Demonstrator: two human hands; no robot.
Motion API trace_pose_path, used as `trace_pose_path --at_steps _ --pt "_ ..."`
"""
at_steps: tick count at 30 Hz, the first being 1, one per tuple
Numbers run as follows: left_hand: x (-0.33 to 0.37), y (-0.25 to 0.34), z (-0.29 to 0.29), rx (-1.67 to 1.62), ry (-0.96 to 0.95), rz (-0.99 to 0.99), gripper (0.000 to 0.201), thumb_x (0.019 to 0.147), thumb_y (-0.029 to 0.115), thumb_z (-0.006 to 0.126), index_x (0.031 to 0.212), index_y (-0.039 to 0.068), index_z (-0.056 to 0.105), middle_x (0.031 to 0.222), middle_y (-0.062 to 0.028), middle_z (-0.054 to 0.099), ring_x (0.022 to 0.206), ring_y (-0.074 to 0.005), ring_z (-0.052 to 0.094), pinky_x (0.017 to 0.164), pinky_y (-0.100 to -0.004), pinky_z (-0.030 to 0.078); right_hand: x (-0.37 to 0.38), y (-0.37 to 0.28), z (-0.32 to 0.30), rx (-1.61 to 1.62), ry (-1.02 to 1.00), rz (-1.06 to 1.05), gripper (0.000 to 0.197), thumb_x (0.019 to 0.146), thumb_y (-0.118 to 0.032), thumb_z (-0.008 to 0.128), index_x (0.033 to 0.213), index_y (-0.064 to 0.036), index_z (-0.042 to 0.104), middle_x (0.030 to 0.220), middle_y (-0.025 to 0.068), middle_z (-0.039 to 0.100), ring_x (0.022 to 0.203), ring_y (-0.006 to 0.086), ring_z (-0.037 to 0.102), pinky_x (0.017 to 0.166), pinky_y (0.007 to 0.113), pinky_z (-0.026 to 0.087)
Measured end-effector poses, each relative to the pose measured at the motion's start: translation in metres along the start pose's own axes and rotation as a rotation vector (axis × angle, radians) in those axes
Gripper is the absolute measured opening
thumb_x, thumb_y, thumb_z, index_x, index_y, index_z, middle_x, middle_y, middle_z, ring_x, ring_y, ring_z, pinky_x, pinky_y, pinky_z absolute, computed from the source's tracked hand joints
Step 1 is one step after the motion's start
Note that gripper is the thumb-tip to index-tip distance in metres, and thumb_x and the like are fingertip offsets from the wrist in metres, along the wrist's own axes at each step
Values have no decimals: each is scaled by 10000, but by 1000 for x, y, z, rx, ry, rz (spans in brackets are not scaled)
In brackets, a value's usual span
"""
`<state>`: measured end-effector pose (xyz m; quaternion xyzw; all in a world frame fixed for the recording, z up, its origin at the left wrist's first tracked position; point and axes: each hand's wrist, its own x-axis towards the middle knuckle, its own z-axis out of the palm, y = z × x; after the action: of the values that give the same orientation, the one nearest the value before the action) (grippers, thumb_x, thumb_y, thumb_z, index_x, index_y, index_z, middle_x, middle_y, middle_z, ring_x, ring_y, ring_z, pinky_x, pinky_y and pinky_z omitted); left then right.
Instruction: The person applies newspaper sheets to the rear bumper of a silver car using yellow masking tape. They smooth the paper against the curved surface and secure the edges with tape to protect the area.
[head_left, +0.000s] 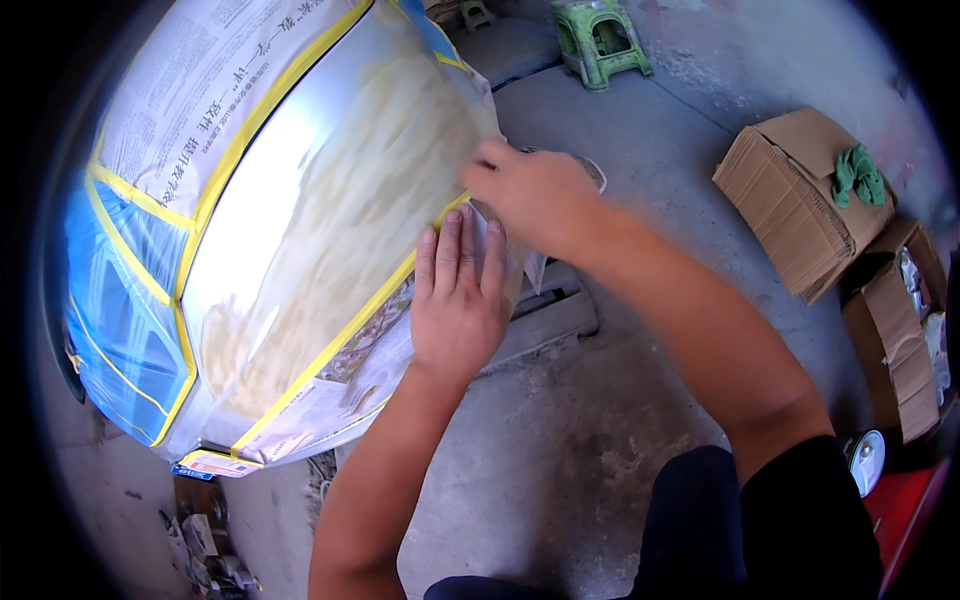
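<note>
A car body panel (340,170) with blotchy beige and white patches bulges up in front of me. Yellow masking tape (340,350) runs along its near edge and holds down newspaper (385,345). My left hand (460,300) lies flat over the taped newspaper edge, fingers stretched out and pointing away from me. Just beyond it, my right hand (535,195) is closed, its fingers curled at the panel's right edge where the tape line ends. What those fingers grip, if anything, is hidden. A pale curved rim (600,178) shows behind that hand.
More newspaper (180,100) and blue plastic film (125,320) cover the car at left. A green stool (600,45) stands on the concrete floor (560,440) at the back. Cardboard boxes (790,200), one with green gloves (858,177) on it, sit at right.
</note>
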<state>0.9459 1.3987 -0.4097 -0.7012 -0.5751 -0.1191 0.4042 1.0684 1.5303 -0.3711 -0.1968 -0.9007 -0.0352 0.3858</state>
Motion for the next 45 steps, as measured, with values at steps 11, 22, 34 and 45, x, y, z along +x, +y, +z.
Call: trace_pose_path --at_steps 11,22,34,45 --pt "59 -8 -33 91 -97 -251 79 811 119 701 887 104 717 931 -36 606 959 -277 528 789 -407 382 -24 -2 5 209 156 27 118 837 -132 606 934 -70 632 981 116 574 741 328 679 639 445 545" --pt "43 -20 -34 -20 -26 -194 123 755 116 603 797 148 714 816 -11 615 914 -244 557 773 -405 373 -48 28 36 1067 239 815 212 979 -264 630 1114 -101 646 982 8 614 827 124 573 743 297 480" --pt "15 -15 -46 -155 78 -5 637 825 193 637 1447 216 502 922 -37 625 877 -198 555 783 -354 382 -98 7 -54 488 104 530 477 1010 -177 542 1467 -90 433 988 66 599 827 89 550 754 252 481" --pt "-181 -148 -160 -141 344 -611 228 810 16 751 1025 35 677 975 -100 620 839 -214 627 701 -301 510 -93 -13 -109 998 220 169 420 917 -419 695 906 -87 439 824 17 462 643 52 396 528 167 309"
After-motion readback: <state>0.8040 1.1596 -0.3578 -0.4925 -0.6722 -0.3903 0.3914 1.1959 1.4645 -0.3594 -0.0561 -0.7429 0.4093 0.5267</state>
